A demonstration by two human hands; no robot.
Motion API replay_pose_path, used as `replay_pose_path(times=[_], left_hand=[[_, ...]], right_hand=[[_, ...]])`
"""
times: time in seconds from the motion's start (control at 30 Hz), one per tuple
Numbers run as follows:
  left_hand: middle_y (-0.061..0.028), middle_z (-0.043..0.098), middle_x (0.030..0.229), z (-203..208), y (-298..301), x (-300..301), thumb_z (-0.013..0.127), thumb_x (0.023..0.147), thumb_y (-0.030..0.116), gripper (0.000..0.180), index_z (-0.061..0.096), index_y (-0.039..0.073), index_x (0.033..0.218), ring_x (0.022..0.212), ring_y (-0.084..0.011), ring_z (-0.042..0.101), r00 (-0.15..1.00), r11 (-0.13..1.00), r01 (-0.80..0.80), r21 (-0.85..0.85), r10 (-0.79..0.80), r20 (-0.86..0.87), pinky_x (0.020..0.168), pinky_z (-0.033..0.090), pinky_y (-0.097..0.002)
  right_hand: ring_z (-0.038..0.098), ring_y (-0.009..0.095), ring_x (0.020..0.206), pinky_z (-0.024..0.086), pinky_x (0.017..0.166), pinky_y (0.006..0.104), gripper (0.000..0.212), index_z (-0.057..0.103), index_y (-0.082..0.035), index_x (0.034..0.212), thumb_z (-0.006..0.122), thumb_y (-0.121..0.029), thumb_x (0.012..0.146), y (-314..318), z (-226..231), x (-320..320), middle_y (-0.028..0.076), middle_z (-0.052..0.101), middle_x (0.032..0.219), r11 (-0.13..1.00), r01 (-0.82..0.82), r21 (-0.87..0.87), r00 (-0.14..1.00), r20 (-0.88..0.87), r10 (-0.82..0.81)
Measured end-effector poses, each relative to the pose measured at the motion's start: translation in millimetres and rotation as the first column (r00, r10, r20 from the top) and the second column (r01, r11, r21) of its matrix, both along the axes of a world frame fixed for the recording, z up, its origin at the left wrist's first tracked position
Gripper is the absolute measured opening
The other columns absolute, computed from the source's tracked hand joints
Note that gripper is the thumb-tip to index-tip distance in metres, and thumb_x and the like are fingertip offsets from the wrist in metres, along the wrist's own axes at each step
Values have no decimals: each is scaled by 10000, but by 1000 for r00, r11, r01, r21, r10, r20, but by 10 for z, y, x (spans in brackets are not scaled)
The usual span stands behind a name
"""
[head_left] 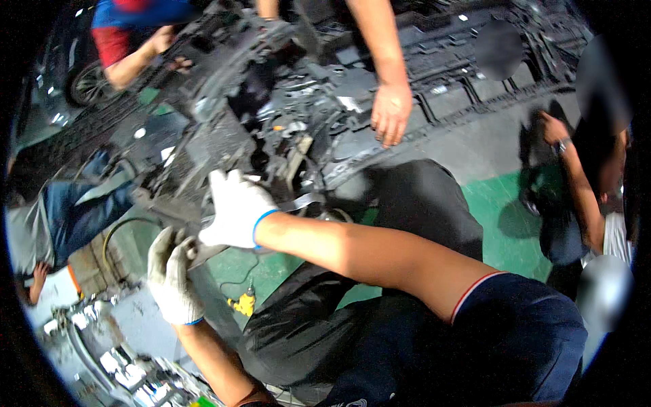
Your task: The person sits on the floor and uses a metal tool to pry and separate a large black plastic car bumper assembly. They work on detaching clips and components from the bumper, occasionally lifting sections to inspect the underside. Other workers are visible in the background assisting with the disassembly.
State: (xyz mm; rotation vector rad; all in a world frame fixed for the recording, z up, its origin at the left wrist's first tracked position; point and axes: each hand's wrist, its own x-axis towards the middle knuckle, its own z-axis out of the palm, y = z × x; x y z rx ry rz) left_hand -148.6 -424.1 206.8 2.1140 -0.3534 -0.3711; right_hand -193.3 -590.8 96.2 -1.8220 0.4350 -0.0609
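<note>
A large black plastic car assembly (218, 146), probably a bumper or front-end part, stretches across the view in front of me. My right hand (237, 209), in a white knit glove with a blue cuff, lies against its near edge, fingers stretched out and apart. Lower left, my left hand (174, 279) wears a matching glove. Its fingers are bent and closed round something small and dark at the near end of the assembly, mostly hidden by the glove. A pale strip-like bracket (298, 163) stands among the parts beyond my right hand.
A co-worker's bare hand (391, 112) hangs over the assembly. Another person in red and blue (125, 47) works far left, near a car wheel (91, 85). More people stand right and left. A yellow tool (242, 304) with a cord lies on the green floor (505, 217). Metal parts (129, 373) fill the lower left.
</note>
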Motion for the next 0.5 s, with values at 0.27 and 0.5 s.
replay_pose_path(times=[0.27, 0.5], left_hand=[[-168, 659, 1236, 190, -308, -186, 676, 978, 181, 639, 443, -138, 1480, 1032, -202, 650, 991, 995, -57, 80, 66, -120, 890, 539, -316], [-160, 693, 1149, 36, -351, -330, 687, 948, 82, 352, 633, -23, 1280, 1002, -295, 682, 957, 951, 208, 228, -246, 154, 860, 560, -365]], right_hand=[[579, 494, 1234, 499, 1042, 530, 1023, 375, -13, 1517, 846, -462, 728, 65, 81, -124, 327, 542, 1323, 997, 55, 46, 998, 4, -55], [675, 448, 1087, 566, 924, 540, 854, 429, -38, 1327, 851, -480, 730, 157, -62, -224, 293, 559, 1218, 992, 24, -122, 994, 108, -11]])
